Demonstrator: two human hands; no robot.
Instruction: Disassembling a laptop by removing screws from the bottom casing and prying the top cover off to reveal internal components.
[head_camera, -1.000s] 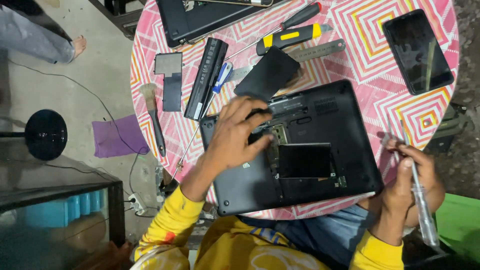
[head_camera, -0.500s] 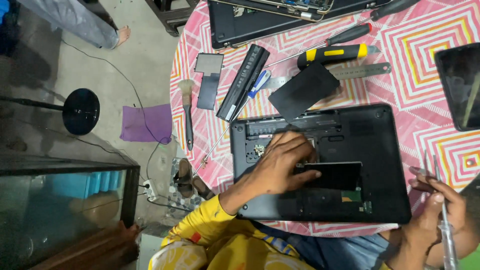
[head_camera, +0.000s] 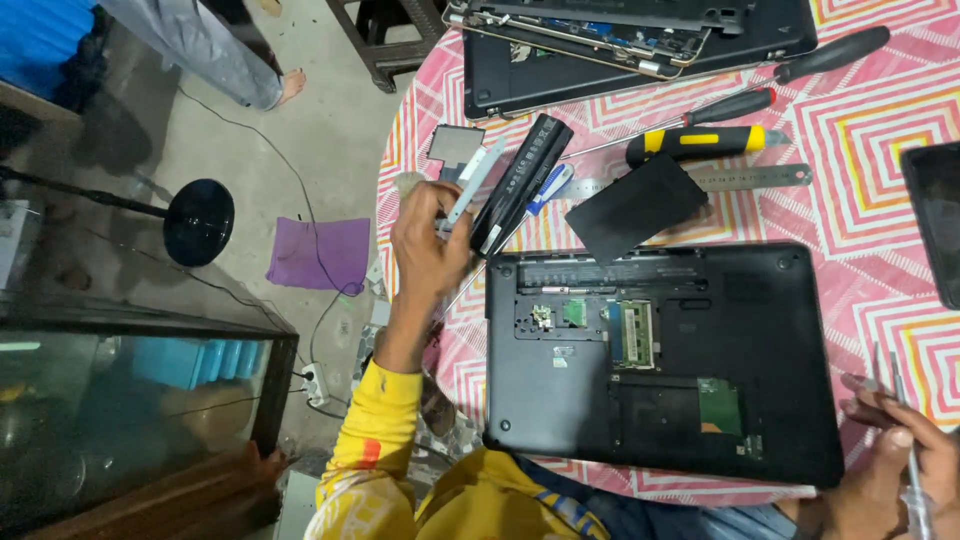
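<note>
Left hand (head_camera: 425, 245) pinches flat grey metal drive caddy (head_camera: 470, 190), right hand (head_camera: 915, 460) grips thin screwdriver (head_camera: 910, 470), upturned black laptop (head_camera: 665, 365) bays uncovered, reassembly left

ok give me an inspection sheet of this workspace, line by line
surface: round table under a pink zigzag cloth
job's things: black laptop, underside up, bays open, boards showing; flat grey part
clutter: battery pack, black cover panel, yellow-handled tool, screwdriver, steel ruler, second opened laptop
grippers: left hand grips the grey part; right hand holds a thin tool
cables: cord running to a floor power strip
surroundings: glass tank, purple cloth, stand base, another person's foot
</note>
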